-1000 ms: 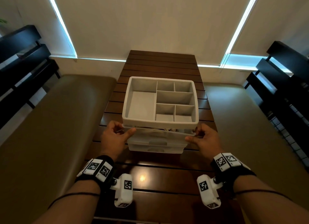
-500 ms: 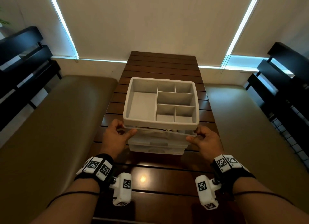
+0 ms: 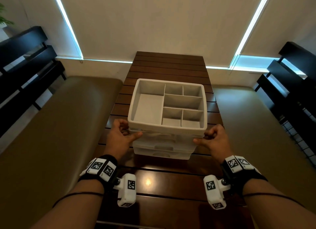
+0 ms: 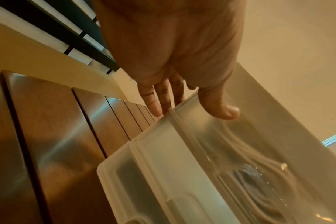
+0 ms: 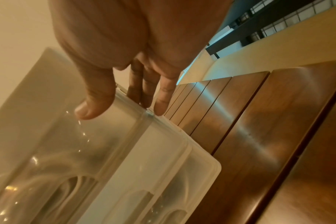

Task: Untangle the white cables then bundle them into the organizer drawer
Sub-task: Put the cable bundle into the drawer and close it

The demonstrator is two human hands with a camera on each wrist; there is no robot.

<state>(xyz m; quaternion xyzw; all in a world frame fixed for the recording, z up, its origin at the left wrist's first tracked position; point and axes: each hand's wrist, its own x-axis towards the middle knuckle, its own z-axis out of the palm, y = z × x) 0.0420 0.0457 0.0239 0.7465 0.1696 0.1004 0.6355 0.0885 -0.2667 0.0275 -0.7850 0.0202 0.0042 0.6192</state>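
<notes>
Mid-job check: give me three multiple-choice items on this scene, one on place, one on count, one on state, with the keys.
1. Where are the white cables?
A. in the divided tray
B. in the top clear drawer
C. on the table

2. How many compartments has the divided tray?
A. three
B. six
C. nine

3. What is the left hand doing?
A. gripping the organizer's front corner
B. lying flat on the table
C. holding a cable aloft

Keys: B, coils show through the clear drawer front; B, one large, five smaller; A, its thumb lies on the front and its fingers wrap the side, mirrored by the right hand.
</notes>
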